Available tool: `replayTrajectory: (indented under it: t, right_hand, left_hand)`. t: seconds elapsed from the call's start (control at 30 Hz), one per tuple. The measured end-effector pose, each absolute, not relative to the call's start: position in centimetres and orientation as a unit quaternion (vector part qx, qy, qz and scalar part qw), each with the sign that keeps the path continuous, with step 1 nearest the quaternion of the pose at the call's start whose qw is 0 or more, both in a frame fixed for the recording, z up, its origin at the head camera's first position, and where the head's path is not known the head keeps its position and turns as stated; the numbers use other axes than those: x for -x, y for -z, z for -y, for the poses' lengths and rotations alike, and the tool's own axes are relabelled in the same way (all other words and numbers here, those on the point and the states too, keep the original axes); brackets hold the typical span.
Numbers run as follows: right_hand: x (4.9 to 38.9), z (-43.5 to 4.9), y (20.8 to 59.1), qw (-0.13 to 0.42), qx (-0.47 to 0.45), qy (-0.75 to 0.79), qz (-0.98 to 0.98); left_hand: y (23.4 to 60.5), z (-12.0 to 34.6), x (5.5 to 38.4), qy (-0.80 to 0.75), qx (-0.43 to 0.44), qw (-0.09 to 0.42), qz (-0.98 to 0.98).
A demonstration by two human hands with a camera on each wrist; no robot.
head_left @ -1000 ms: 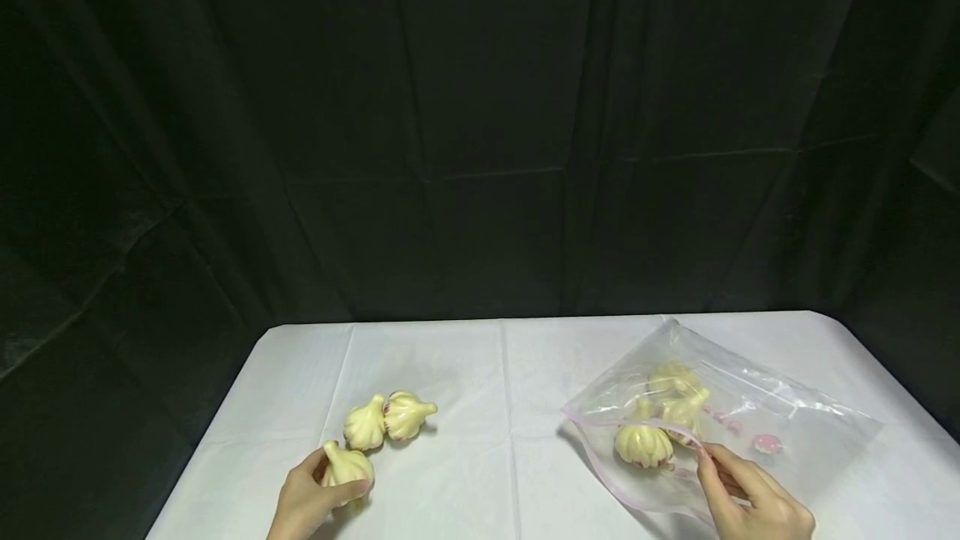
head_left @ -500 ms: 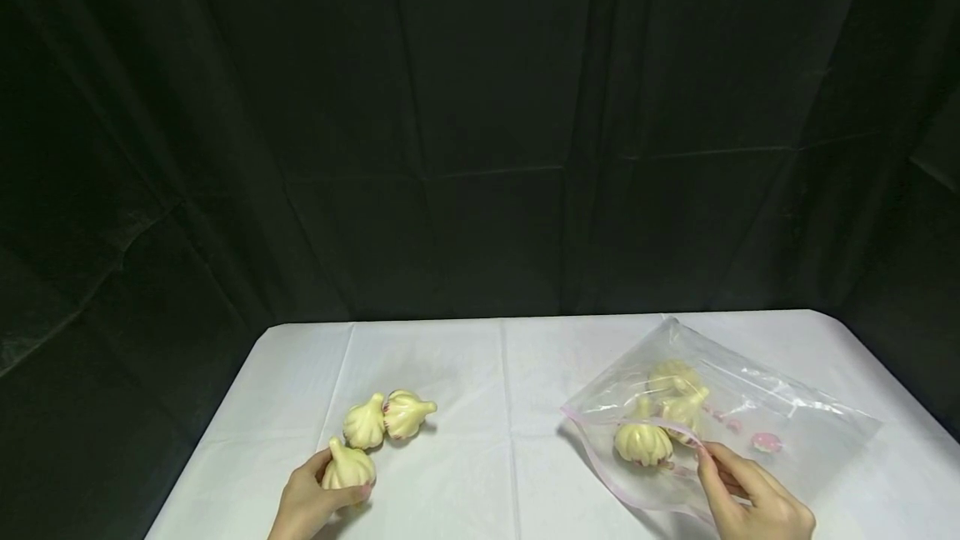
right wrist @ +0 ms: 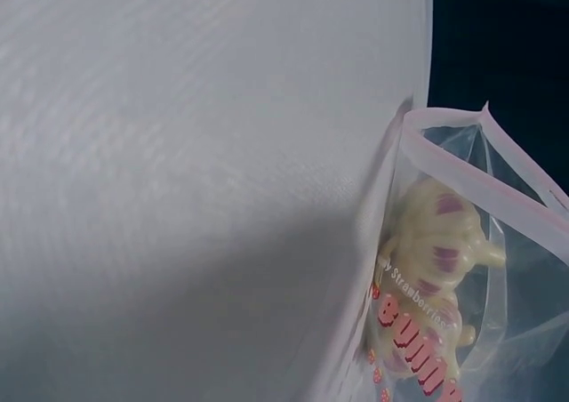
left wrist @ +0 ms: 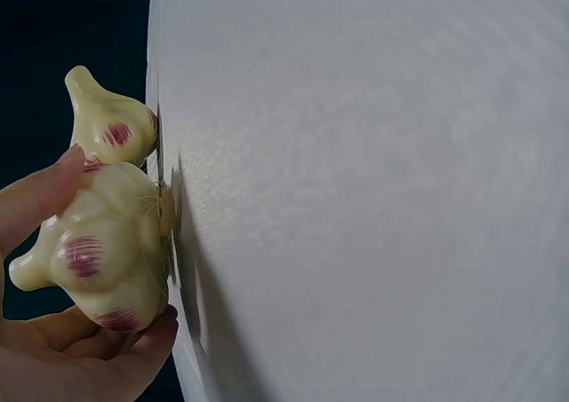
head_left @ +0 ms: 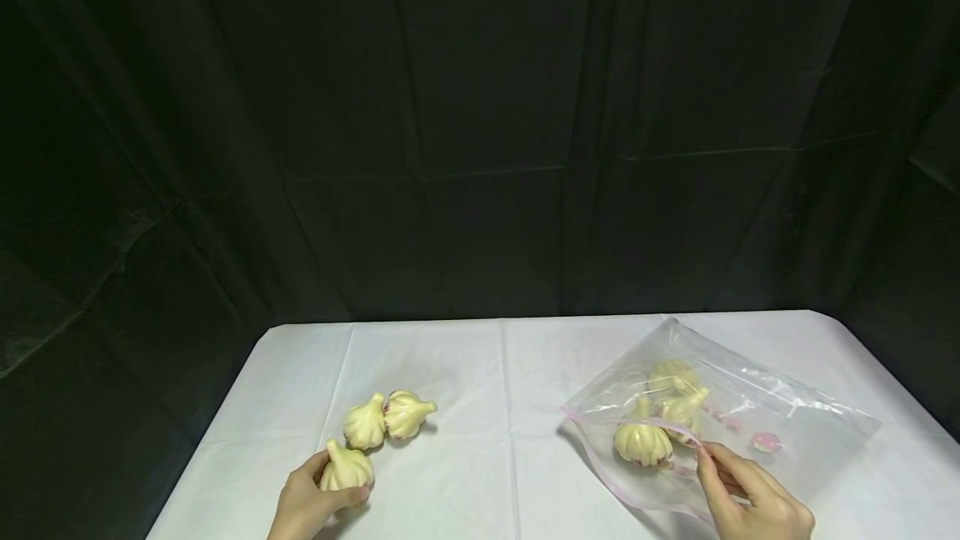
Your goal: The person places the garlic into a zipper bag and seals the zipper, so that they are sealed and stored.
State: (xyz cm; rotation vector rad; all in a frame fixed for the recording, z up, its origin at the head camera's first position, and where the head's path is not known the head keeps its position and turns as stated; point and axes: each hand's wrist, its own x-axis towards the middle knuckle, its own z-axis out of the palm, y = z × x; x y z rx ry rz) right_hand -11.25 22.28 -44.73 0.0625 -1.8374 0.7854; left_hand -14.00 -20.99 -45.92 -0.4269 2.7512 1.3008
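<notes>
My left hand (head_left: 306, 497) grips a cream garlic bulb (head_left: 348, 468) between thumb and fingers at the table's near left. In the left wrist view, that garlic bulb (left wrist: 111, 246) shows purple streaks and sits at or just off the white cloth. Just beyond it lie two more garlic bulbs, one (head_left: 365, 423) touching the other (head_left: 406, 415). On the right, my right hand (head_left: 753, 494) pinches the pink-edged rim of a clear zip bag (head_left: 810, 432), keeping its mouth parted. Inside the bag are garlic bulbs (head_left: 643, 444), some seen only through the plastic.
A white cloth covers the table (head_left: 465, 490), with a black curtain (head_left: 480, 148) behind it. Between the loose garlic and the bag lies a stretch of bare cloth. Red and pink print marks the bag, readable in part in the right wrist view.
The garlic bulb in my left hand shifts and tilts very slightly. My right hand and the bag stay where they were.
</notes>
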Motion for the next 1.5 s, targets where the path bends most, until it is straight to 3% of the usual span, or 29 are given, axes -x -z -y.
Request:
replayTrajectory:
  t: [0.43, 0.77, 1.5]
  right_hand:
    - [11.4, -22.3, 44.9, 0.544, -0.032, -0.331, 0.770]
    - [11.4, -22.4, 45.0, 0.548, -0.038, -0.336, 0.765]
    - [11.4, -22.2, 44.7, 0.542, -0.030, -0.337, 0.769]
  left_hand:
    - [44.1, 20.0, 13.5, -0.428, 0.141, 0.030, -0.892]
    - [43.0, 16.8, 13.7, -0.476, 0.065, -0.014, -0.877]
    - [43.2, 11.6, 14.7, -0.496, -0.063, 0.033, -0.865]
